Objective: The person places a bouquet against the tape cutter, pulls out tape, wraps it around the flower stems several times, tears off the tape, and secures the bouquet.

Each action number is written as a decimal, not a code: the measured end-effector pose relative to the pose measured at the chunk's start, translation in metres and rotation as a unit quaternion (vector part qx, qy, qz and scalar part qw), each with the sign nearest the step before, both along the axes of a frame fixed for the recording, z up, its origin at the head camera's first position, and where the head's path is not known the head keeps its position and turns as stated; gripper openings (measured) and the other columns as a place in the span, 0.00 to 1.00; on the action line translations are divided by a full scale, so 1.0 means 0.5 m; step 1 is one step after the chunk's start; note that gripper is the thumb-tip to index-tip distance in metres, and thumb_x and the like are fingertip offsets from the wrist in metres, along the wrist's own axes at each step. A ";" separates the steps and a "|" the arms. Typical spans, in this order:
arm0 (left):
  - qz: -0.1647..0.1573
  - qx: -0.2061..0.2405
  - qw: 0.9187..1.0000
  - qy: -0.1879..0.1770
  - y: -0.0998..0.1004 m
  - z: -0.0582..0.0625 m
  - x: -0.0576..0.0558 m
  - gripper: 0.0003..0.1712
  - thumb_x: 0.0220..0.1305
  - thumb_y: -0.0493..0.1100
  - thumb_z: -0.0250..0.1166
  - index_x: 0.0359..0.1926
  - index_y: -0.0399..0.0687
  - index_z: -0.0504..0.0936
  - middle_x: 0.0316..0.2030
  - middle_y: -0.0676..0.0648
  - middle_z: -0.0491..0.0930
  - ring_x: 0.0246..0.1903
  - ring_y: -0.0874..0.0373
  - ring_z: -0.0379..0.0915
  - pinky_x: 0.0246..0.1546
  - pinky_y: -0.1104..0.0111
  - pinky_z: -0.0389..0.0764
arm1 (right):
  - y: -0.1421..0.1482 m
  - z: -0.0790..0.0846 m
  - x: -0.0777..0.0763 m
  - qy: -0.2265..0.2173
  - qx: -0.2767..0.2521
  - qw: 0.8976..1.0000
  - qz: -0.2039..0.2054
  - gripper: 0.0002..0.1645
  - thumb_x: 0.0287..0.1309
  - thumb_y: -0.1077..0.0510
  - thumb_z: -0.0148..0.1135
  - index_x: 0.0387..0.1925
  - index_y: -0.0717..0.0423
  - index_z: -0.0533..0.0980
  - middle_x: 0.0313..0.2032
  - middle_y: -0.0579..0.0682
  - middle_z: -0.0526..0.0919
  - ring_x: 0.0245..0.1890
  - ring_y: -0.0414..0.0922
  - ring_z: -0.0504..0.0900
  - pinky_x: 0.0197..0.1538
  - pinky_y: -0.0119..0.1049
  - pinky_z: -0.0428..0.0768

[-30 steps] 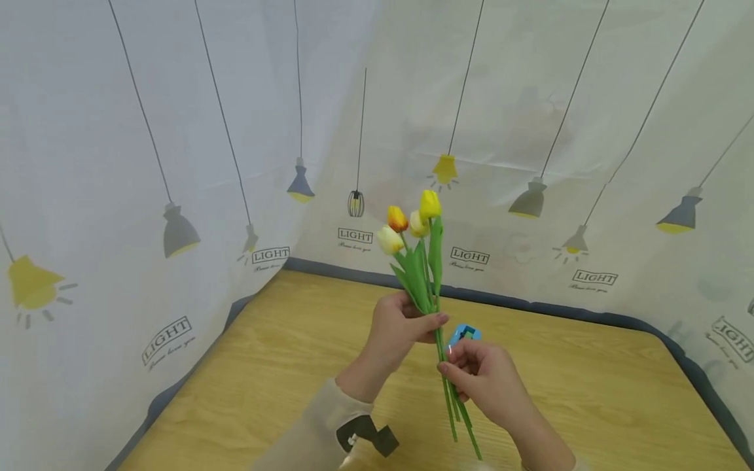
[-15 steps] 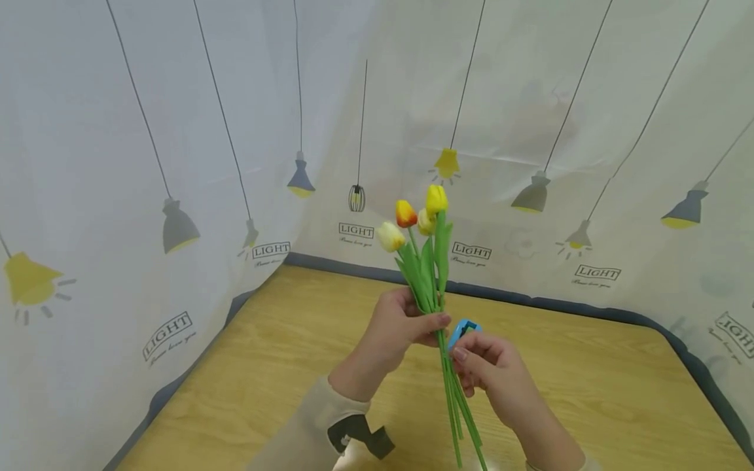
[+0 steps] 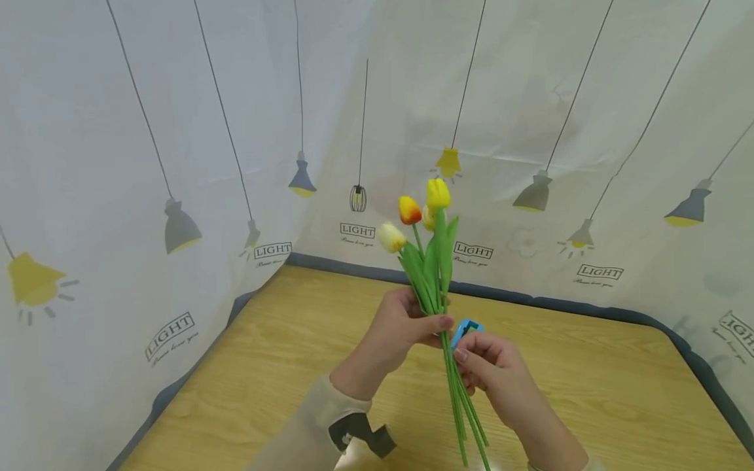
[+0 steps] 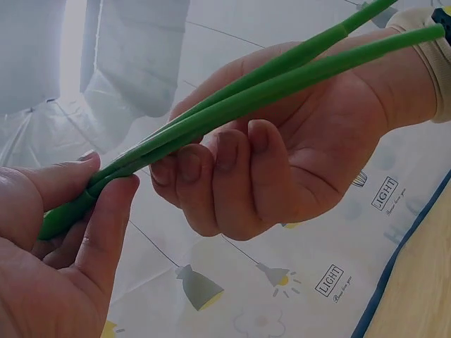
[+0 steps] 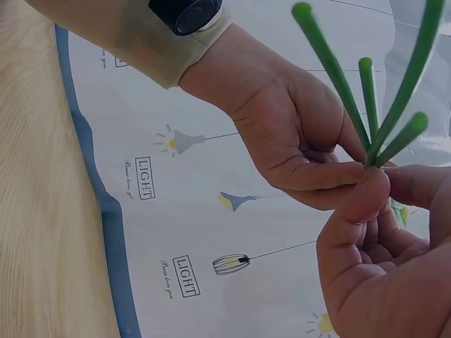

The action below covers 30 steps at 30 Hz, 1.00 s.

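Note:
My left hand [image 3: 397, 327] grips a small bunch of artificial tulips [image 3: 432, 268] just below the leaves. The blooms are yellow, orange-red and cream, upright and leaning slightly left. Their bare green stems [image 4: 246, 95] run down toward me and fan apart at the cut ends. In the left wrist view, the thumb and fingers of this hand [image 4: 63, 232] pinch around the stems. My right hand [image 3: 491, 366] is close beside the bunch, fingers curled and thumb tip near the forefinger, right at the stems. I cannot tell whether it pinches a stem.
A small blue object [image 3: 468, 329] with dark and green parts shows on the wooden table [image 3: 294, 333], behind my right hand. White cloth walls [image 3: 501, 98] printed with lamps enclose the table, a dark blue border along their foot. A black device [image 3: 362, 433] is strapped at my left cuff.
My right thumb, earlier across the stems, has drawn back to their right side. The bunch has shifted slightly right and turned a little in my left hand, which keeps its grip.

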<state>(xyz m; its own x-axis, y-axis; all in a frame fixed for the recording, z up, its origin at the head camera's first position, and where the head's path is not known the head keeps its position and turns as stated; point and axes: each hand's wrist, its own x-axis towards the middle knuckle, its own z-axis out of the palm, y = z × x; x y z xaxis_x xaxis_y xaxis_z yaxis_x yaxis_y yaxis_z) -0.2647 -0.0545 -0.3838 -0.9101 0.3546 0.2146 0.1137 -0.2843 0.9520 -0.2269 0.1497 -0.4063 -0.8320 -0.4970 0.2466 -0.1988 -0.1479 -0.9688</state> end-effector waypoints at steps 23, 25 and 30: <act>-0.139 0.127 0.979 0.076 -0.001 -0.031 -0.019 0.16 0.65 0.47 0.78 0.49 0.51 0.83 0.32 0.56 0.89 0.31 0.65 0.87 0.33 0.71 0.90 | -0.006 -0.027 -0.021 -0.061 -0.137 0.966 0.208 0.29 0.84 0.66 0.37 0.52 0.50 0.87 0.48 0.39 0.89 0.45 0.33 0.87 0.50 0.26 0.86; -0.139 0.120 0.980 0.080 -0.001 -0.031 -0.020 0.16 0.66 0.47 0.77 0.50 0.50 0.83 0.32 0.56 0.90 0.32 0.65 0.87 0.34 0.71 0.90 | -0.006 -0.027 -0.020 -0.075 -0.133 0.964 0.216 0.29 0.85 0.65 0.36 0.50 0.50 0.87 0.47 0.38 0.89 0.44 0.33 0.86 0.50 0.26 0.85; -0.104 0.061 0.990 0.079 -0.007 -0.024 -0.020 0.22 0.67 0.46 0.75 0.54 0.36 0.82 0.34 0.58 0.90 0.34 0.66 0.88 0.39 0.68 0.91 | -0.003 -0.028 -0.023 -0.074 -0.119 0.964 0.224 0.28 0.85 0.64 0.34 0.48 0.49 0.84 0.41 0.37 0.86 0.39 0.33 0.79 0.48 0.27 0.80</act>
<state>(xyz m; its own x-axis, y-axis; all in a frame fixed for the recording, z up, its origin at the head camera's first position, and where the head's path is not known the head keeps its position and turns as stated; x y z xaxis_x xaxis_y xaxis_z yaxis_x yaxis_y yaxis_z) -0.2748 -0.0579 -0.3960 -0.7717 0.4934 0.4013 0.1848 -0.4298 0.8838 -0.2385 0.1481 -0.4203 -0.5824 -0.7582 0.2931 0.0751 -0.4092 -0.9093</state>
